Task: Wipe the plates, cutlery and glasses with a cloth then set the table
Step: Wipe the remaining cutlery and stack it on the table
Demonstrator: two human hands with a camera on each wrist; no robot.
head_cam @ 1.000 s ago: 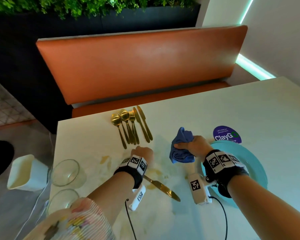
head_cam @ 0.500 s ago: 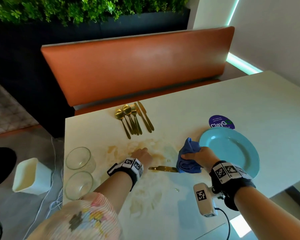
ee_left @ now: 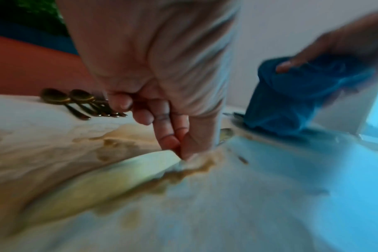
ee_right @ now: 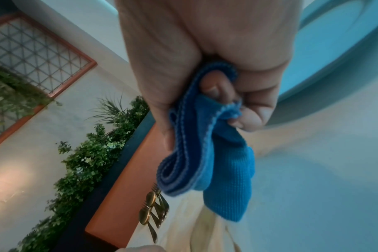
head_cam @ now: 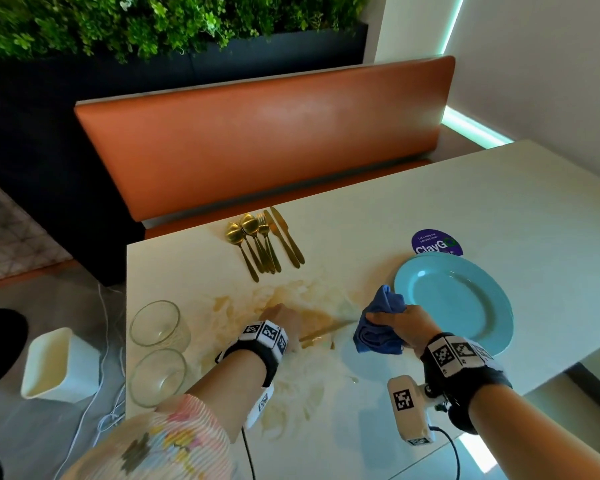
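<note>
Cutlery-wiping step, it looks like: the left hand (head_cam: 284, 323) pinches the gold table knife (head_cam: 323, 332) flat on the stained white table (head_cam: 430, 202) while the right hand (head_cam: 400, 327), grasping the bunched blue microfibre cloth (head_cam: 378, 327), covers its tip, so next it likely needs a stroke along the blade.

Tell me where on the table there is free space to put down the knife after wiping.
Free: the wide tabletop beyond the plate and sticker, toward the wall. Also the near strip in front of the plate. Crowded: the left edge with two glasses, the far edge with the cutlery, and the stained middle where both hands work.
</note>
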